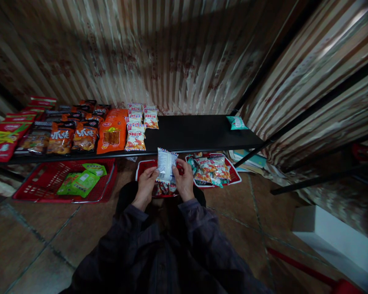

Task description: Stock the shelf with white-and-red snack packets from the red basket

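Though small print is illegible, the white-and-blue plastic snack packet is pinched between left hand and right hand, fingers partly curled; lower basket contents partly hidden.

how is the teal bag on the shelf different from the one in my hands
The teal bag rests on the shelf; the held bag is between your left hand and right hand. The teal bag is mostly blue-green; the held bag shows a mostly white side. Both are small packets.
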The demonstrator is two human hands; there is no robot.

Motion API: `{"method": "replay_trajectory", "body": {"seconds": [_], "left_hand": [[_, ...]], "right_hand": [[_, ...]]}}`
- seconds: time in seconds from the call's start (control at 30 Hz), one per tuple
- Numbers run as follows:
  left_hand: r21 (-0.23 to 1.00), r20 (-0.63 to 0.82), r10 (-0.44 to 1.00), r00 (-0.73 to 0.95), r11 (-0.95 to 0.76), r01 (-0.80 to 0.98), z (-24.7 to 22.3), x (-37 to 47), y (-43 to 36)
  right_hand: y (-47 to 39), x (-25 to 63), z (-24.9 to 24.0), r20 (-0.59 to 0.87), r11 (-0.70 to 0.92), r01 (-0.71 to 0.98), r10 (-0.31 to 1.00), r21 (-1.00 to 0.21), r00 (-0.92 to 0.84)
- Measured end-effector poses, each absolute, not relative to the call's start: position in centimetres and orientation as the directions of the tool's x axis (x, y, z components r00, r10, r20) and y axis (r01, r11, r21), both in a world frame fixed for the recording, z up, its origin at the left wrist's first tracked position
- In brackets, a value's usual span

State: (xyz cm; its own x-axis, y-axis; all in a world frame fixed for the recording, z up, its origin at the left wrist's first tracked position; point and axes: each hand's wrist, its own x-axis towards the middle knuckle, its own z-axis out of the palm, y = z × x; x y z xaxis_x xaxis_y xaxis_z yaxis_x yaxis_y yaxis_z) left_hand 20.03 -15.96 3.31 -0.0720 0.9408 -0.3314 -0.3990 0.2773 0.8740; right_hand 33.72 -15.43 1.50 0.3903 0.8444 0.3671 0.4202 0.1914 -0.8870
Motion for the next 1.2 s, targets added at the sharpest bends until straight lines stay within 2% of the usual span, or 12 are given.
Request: {"method": "replay_trajectory", "body": {"seconds": [0.17, 0.33, 0.47, 0.57, 0.67, 0.77, 0.83, 0.97, 1.03, 1.1, 1.2], "left_hand": [[0.886, -0.296, 0.951, -0.087, 0.239, -0.397, 3.3, 19.9, -16.0], [0.909, -0.237, 0.967, -0.097, 0.185, -0.372, 3.8, 20.0, -16.1], [0.92, -0.172, 0.982, -0.079, 0.131, -0.369, 4.4, 20.1, -16.4], [0.943, -0.114, 0.992, -0.048, 0.093, -0.321, 4.7, 20.0, -16.6], [0.972, -0.047, 0.998, -0.033, 0.038, -0.232, 4.7, 20.0, -16.7], [0.987, 0.009, 1.0, -0.016, -0.012, -0.158, 4.7, 20.0, -16.7], [0.99, 0.041, 0.999, 0.014, -0.039, -0.132, 4.6, 20.1, -16.7], [0.99, 0.07, 0.995, 0.074, -0.06, -0.13, 4.5, 20.3, -16.8], [0.987, 0.069, 0.994, 0.085, -0.056, -0.149, 4.3, 20.5, -16.8], [0.984, 0.076, 0.995, 0.057, -0.066, -0.167, 3.8, 20.5, -16.7], [0.985, 0.058, 0.994, -0.098, -0.072, -0.155, 2.6, 20.4, -16.3]], "right_hand": [[-16.1, 33.2, 2.2, 0.454, 0.246, 0.538, 0.84, -0.806, 0.296], [-16.2, 32.9, 2.3, 0.432, 0.271, 0.482, 0.864, -0.833, 0.26], [-16.6, 32.6, 2.3, 0.268, 0.184, 0.305, 0.927, -0.934, 0.263], [-17.1, 32.5, 2.5, 0.111, 0.095, 0.081, 0.97, -0.992, 0.217], [-17.7, 32.6, 2.8, 0.073, 0.09, -0.133, 0.99, -0.987, 0.124], [-18.1, 32.7, 2.5, 0.096, 0.099, -0.289, 0.995, -0.952, 0.026], [-18.1, 32.5, 2.1, 0.065, 0.075, -0.372, 0.997, -0.925, 0.038], [-17.9, 31.8, 1.6, -0.108, 0.0, -0.533, 0.979, -0.846, 0.172], [-17.8, 31.5, 1.7, -0.194, -0.04, -0.624, 0.964, -0.781, 0.181], [-17.7, 31.4, 1.8, -0.245, -0.065, -0.695, 0.956, -0.716, 0.163], [-17.6, 31.5, 1.8, -0.293, -0.07, -0.764, 0.942, -0.642, 0.161]]}}
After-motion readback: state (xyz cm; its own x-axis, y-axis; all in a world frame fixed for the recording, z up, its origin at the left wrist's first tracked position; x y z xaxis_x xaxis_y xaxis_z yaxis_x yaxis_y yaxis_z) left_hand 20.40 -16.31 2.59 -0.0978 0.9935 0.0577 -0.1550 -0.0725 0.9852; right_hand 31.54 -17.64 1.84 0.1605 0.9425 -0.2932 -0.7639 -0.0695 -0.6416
